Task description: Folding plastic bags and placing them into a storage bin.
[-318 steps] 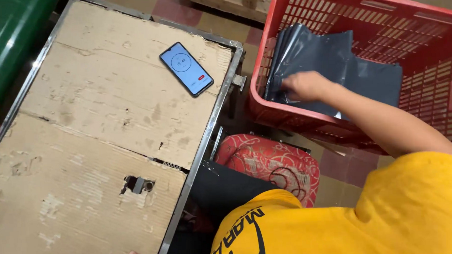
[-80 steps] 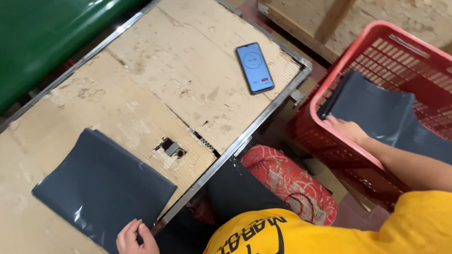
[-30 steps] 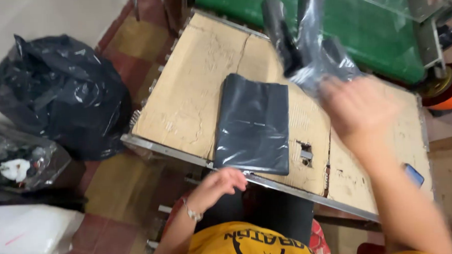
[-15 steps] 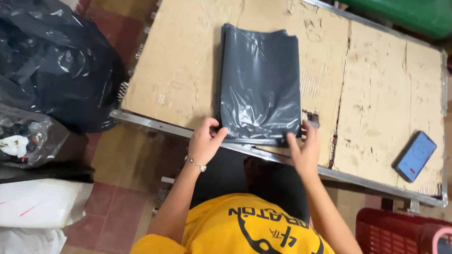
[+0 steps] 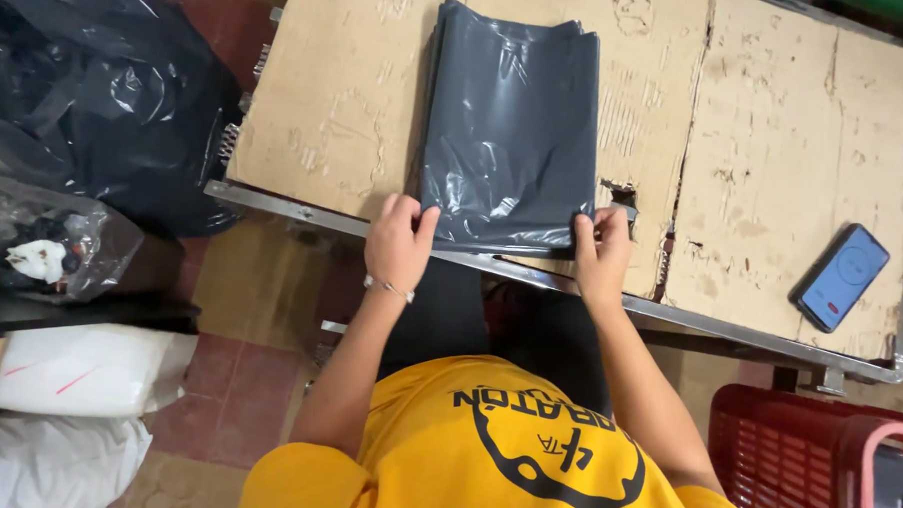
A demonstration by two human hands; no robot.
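1. A bright yellow T-shirt (image 5: 479, 463) covers the torso, filling the frame toward 6 o'clock.
2. The shirt has short sleeves; both forearms are bare below them.
3. A black printed emblem (image 5: 558, 451) sits on the shirt's chest: a rounded ring shape with curved lettering along its upper edge (seen upside down from the head camera).
4. A thin, pale bracelet (image 5: 388, 286) circles the wrist of the left hand (image 5: 399, 241), at about 9 o'clock from the emblem.
5. The right hand (image 5: 600, 254) wears no ring or band that can be seen.
6. Dark, black-looking trousers (image 5: 494, 323) show between the forearms, at 12 o'clock from the shirt.
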